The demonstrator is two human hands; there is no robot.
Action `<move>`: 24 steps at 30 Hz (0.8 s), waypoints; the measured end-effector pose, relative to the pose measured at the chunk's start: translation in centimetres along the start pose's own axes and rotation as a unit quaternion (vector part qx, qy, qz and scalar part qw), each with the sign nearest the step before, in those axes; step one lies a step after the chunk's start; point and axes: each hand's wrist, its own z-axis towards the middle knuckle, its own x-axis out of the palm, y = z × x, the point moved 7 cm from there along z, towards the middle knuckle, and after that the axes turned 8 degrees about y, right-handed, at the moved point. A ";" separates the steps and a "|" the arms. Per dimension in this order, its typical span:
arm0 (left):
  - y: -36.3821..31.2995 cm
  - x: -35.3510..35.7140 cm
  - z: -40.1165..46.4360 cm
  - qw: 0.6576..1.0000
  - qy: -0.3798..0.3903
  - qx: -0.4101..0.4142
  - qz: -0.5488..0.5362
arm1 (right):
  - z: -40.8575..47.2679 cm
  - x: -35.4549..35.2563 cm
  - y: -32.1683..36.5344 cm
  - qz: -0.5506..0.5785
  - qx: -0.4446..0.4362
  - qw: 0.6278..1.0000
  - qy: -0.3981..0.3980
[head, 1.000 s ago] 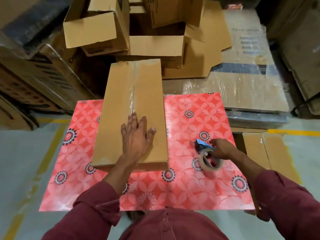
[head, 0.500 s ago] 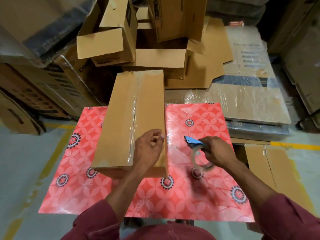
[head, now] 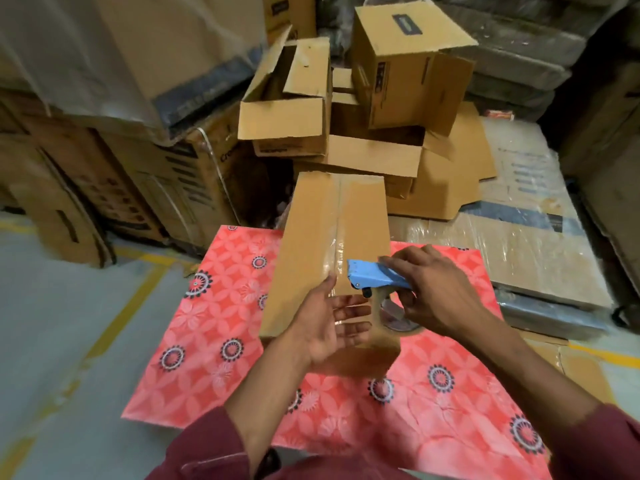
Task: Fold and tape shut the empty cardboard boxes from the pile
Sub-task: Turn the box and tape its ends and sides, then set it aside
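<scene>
A closed cardboard box [head: 322,244] lies lengthwise on a red flower-patterned table [head: 214,341], clear tape running along its top seam. The person's right hand [head: 433,292] grips a blue tape dispenser [head: 375,278] with its roll [head: 398,317], nose over the box's near end. The left hand [head: 332,323] is spread, palm up, fingers straight beside the roll; whether it touches the tape is hard to tell. Behind the table sits a pile of open boxes [head: 346,116], flaps up.
</scene>
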 end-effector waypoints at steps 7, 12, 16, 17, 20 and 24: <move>-2.2 -6.3 -3.2 0.998 -0.003 0.032 -0.050 | 3.9 2.5 6.7 -0.060 -0.029 0.994 0.088; -2.4 -9.7 -4.3 0.998 -0.021 0.027 -0.050 | 5.0 3.7 10.6 -0.061 -0.053 0.990 0.117; -1.9 -11.7 -4.8 0.998 -0.048 0.015 -0.047 | 5.6 4.8 12.3 -0.023 -0.079 0.985 0.150; -1.9 -12.3 -4.9 0.997 -0.061 0.022 -0.045 | 5.7 5.1 12.6 -0.009 -0.083 0.984 0.159; -2.3 -14.2 -5.0 0.990 -0.123 0.069 0.003 | 6.0 5.9 13.4 -0.013 -0.090 0.980 0.179; -3.1 -16.5 -5.7 0.964 -0.196 0.142 0.112 | 5.9 7.0 14.2 -0.032 -0.106 0.972 0.207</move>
